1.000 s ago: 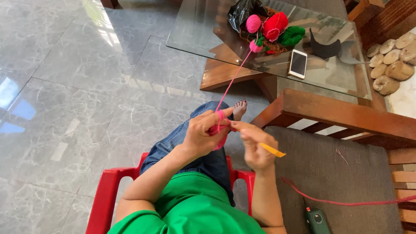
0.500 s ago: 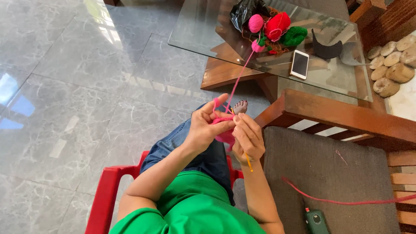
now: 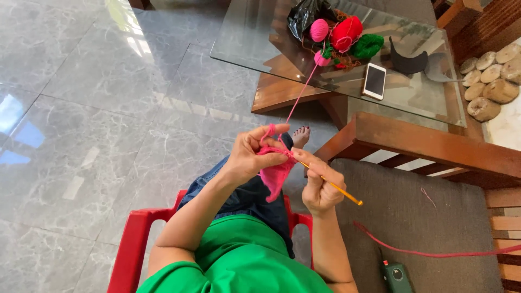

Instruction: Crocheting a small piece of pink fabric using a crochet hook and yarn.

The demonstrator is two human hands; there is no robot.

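- You sit on a red plastic chair [image 3: 135, 239] over a glossy grey marble floor [image 3: 97, 108], with a cushioned wooden seat [image 3: 412, 217] at your right and a glass-topped bench [image 3: 412, 103] ahead.
- On that bench lie balls of pink yarn [image 3: 318, 29], red yarn [image 3: 346, 32] and green yarn [image 3: 367, 45], beside a black bag [image 3: 304, 13] and a phone [image 3: 374, 81].
- The pink crochet piece [image 3: 275, 174] hangs between your hands above your knee, fed by a taut pink strand [image 3: 300, 92] running up to the bench.
- Your left hand [image 3: 251, 154] pinches the piece's top edge, thumb against the fingers, with the strand looped over the forefinger.
- Your right hand [image 3: 320, 187] is curled round the yellow crochet hook [image 3: 339, 190], its tip at the work.
- Judge the piece light, soft and floppy: hold it close to the working edge, where it stays steady.
- The hook looks thin, stiff and smooth; grip it mid-shaft.
- A red cord [image 3: 434, 252] and a small green device [image 3: 396, 276] lie on the cushion.
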